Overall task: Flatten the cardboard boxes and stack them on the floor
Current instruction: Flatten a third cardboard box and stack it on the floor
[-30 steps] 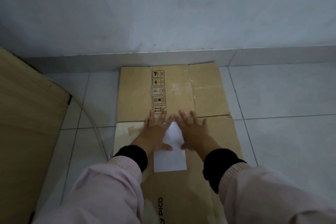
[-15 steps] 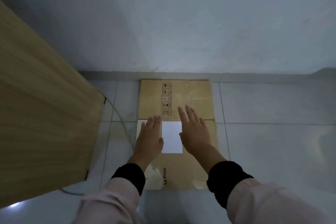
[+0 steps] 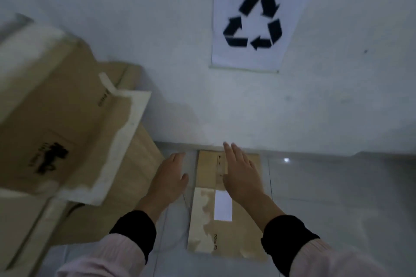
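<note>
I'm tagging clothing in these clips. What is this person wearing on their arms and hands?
Both arms wear pale pink sleeves, each ending in a wide black cuff at the wrist: the left sleeve and the right sleeve match. The left hand and right hand are bare, with no gloves. No rings, watch or markings can be made out in this blurred view.

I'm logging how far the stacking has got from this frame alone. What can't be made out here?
- Boxes on the left, head view: motion-blurred, print unreadable, cut by the frame edge.
- Flattened box: far half partly covered by the right hand; layers beneath not visible.
- Left hand: fingertips blurred.
</note>
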